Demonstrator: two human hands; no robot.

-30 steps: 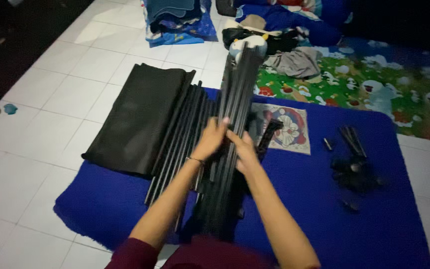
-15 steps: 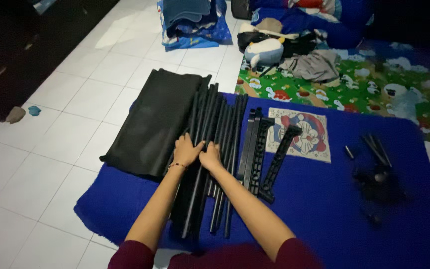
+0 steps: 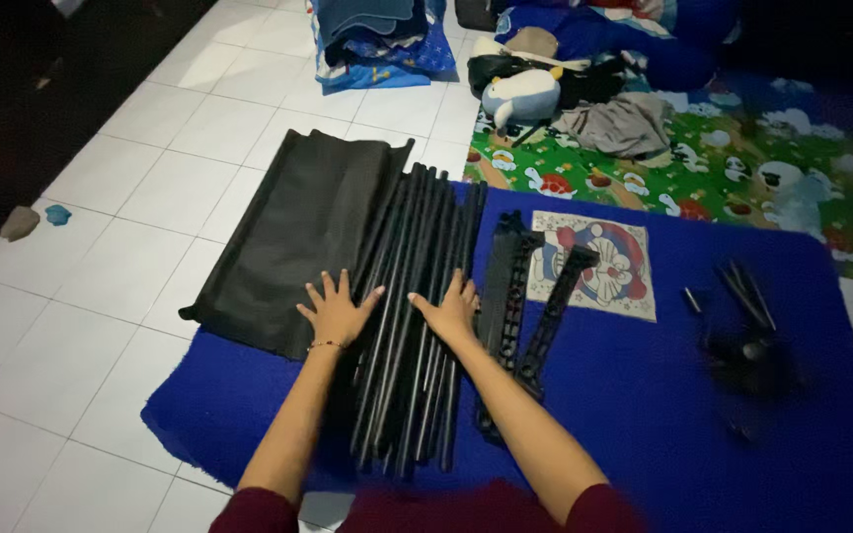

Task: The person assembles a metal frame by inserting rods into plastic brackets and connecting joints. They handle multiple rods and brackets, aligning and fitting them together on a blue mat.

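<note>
Two flat hands resting on a row of black rods laid out on a blue mat.

The black rods (image 3: 417,316) are lying side by side, lengthwise, on the blue mat (image 3: 644,395); the left hand (image 3: 336,311) is lying open, fingers spread, over their left edge and the folded black fabric (image 3: 293,237) beside them, gripping nothing; the right hand (image 3: 449,309) is pressing open-palmed on the rods, likewise holding nothing; two black lattice bars (image 3: 525,296) are lying just right of the bundle, beside a cartoon patch (image 3: 604,262); small black fittings (image 3: 747,336) are sitting well apart to the right; white floor tiles (image 3: 81,296) are bordering the mat; piled clothes (image 3: 614,123) are lying beyond on a green patterned mat (image 3: 742,168).
</note>
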